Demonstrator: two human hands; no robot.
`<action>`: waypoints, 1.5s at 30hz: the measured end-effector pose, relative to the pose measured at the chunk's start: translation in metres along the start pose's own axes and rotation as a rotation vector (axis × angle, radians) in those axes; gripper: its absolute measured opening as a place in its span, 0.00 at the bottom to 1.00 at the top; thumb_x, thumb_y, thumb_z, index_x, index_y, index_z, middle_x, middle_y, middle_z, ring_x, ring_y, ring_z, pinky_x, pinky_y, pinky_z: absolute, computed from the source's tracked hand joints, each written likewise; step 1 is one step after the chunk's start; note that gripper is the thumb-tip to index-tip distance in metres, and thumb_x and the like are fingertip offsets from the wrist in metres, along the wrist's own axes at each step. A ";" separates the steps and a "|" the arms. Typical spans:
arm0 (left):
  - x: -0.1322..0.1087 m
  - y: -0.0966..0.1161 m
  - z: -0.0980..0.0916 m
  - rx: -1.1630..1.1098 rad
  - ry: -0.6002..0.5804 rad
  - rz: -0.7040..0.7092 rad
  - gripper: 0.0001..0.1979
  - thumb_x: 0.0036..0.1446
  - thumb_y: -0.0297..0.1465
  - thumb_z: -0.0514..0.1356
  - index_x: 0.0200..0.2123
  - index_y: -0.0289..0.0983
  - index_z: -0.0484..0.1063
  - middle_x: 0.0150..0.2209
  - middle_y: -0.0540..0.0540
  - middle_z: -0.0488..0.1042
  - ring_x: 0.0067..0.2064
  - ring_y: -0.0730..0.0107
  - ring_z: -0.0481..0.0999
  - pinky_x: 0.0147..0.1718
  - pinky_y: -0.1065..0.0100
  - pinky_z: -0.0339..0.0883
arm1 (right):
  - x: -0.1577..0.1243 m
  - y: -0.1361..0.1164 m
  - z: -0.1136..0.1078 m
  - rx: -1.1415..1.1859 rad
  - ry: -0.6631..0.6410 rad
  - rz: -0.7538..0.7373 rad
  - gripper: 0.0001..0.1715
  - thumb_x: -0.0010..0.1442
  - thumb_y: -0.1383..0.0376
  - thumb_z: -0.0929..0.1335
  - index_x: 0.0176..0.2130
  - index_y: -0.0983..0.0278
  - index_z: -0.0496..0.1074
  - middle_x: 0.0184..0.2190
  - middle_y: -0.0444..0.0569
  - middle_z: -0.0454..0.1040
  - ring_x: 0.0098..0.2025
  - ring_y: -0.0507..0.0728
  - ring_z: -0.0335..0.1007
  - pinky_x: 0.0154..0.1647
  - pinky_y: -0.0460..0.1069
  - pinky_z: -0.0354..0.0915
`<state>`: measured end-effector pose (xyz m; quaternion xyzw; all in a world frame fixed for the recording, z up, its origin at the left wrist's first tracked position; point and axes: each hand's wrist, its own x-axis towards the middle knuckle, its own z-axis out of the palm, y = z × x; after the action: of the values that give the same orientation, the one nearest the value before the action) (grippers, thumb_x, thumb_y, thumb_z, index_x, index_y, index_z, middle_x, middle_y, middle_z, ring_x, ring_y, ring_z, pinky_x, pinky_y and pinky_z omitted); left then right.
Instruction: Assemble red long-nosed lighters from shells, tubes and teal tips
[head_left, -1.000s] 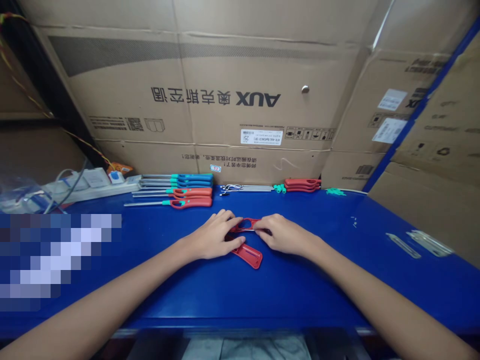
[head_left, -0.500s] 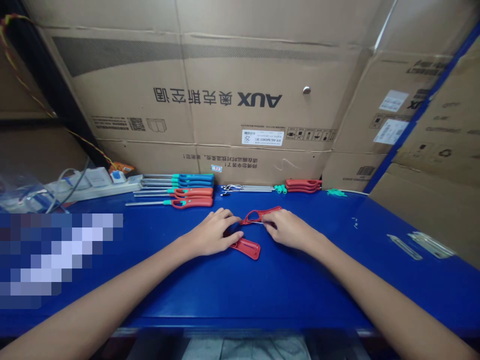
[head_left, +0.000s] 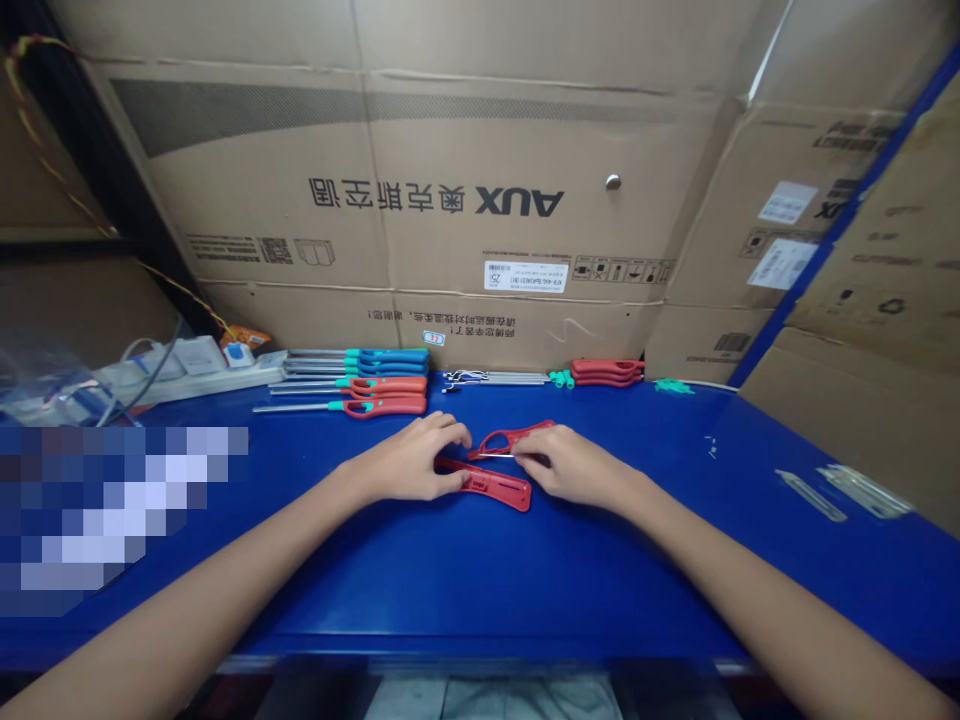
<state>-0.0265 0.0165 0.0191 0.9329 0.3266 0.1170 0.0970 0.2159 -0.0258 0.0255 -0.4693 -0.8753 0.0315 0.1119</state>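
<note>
My left hand [head_left: 412, 462] is closed on one end of a red plastic handle shell [head_left: 495, 484] that lies flat on the blue table [head_left: 480, 570]. My right hand [head_left: 574, 465] pinches a second red handle shell [head_left: 514, 438] with an oval hole, held just above the first, along with a thin metal rod at its near edge. The two shells sit close together between my hands.
Finished long lighters with red and blue handles [head_left: 367, 380] lie in a row at the back left. Metal rods [head_left: 495, 377], red shells [head_left: 606, 371] and green bits [head_left: 671, 386] lie at the back. Metal strips [head_left: 840, 490] lie right. A power strip [head_left: 187, 362] is far left. Cardboard boxes [head_left: 450, 200] wall the back.
The lower red shell has turned from angled toward me to lying nearly level under my left hand. The right hand has lifted the holed shell apart from it.
</note>
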 end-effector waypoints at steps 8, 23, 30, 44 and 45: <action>0.002 0.006 0.004 -0.004 0.026 -0.012 0.12 0.59 0.37 0.55 0.43 0.39 0.70 0.43 0.44 0.69 0.48 0.60 0.69 0.47 0.61 0.64 | -0.001 0.010 -0.006 -0.066 0.101 0.080 0.15 0.61 0.67 0.62 0.39 0.63 0.77 0.35 0.51 0.78 0.35 0.56 0.72 0.35 0.47 0.59; 0.002 0.002 0.003 0.080 0.032 -0.025 0.07 0.55 0.34 0.57 0.33 0.36 0.70 0.36 0.45 0.69 0.40 0.61 0.69 0.39 0.63 0.63 | -0.003 0.015 -0.009 -0.076 -0.031 0.138 0.12 0.57 0.68 0.62 0.30 0.62 0.74 0.28 0.48 0.77 0.29 0.54 0.68 0.27 0.46 0.51; 0.002 -0.002 0.005 0.031 0.053 -0.001 0.09 0.58 0.36 0.57 0.30 0.37 0.69 0.36 0.45 0.69 0.39 0.64 0.69 0.38 0.65 0.63 | -0.003 0.012 -0.008 -0.084 -0.036 0.098 0.11 0.57 0.69 0.62 0.29 0.64 0.73 0.27 0.48 0.75 0.29 0.53 0.66 0.28 0.47 0.51; 0.003 0.000 0.003 0.010 0.059 0.016 0.12 0.59 0.41 0.58 0.38 0.38 0.73 0.38 0.45 0.72 0.43 0.62 0.70 0.41 0.63 0.63 | -0.003 0.011 -0.006 0.074 0.027 0.070 0.12 0.55 0.70 0.63 0.33 0.64 0.75 0.30 0.47 0.76 0.30 0.52 0.67 0.32 0.45 0.56; 0.003 0.000 0.003 0.001 0.061 0.026 0.11 0.60 0.39 0.57 0.39 0.39 0.74 0.39 0.45 0.72 0.43 0.62 0.70 0.42 0.63 0.63 | -0.003 0.012 -0.007 0.102 0.045 0.075 0.11 0.55 0.69 0.63 0.34 0.64 0.76 0.30 0.47 0.76 0.30 0.52 0.67 0.32 0.45 0.57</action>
<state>-0.0235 0.0177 0.0164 0.9331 0.3173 0.1466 0.0849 0.2286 -0.0222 0.0295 -0.4963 -0.8515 0.0695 0.1541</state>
